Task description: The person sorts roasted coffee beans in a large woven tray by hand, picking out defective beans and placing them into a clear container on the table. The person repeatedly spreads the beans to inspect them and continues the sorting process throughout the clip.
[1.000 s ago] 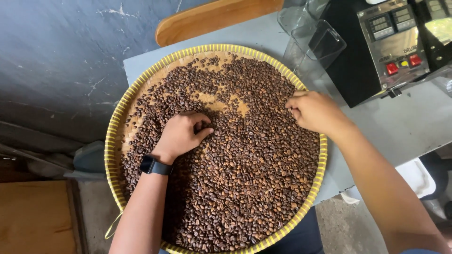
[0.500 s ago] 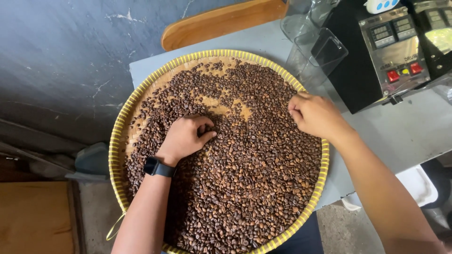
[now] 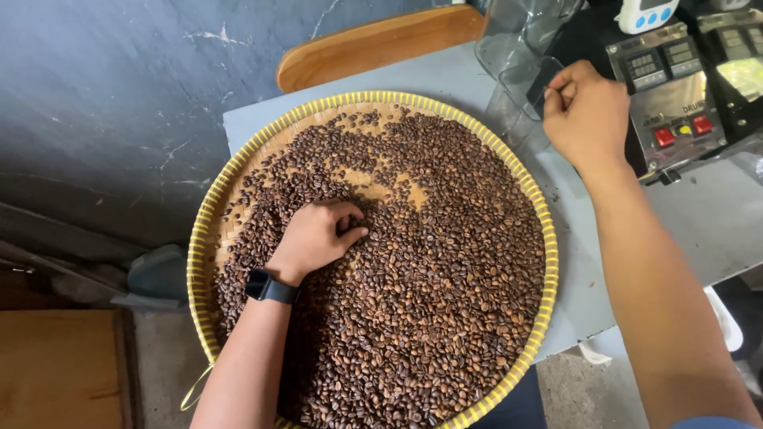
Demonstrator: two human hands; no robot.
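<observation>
Left hand (image 3: 318,238) curled down into the roasted coffee beans (image 3: 413,302) filling the woven tray (image 3: 548,294). Right hand (image 3: 586,111) lifted beyond the tray's far rim, fingertips pinched, probably on one bean, above the clear container (image 3: 517,75). Best released low over the container's mouth, with the sorting hand raking slowly.

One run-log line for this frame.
left hand: in coffee beans | right hand: pinched above clear container | woven tray: on table
</observation>
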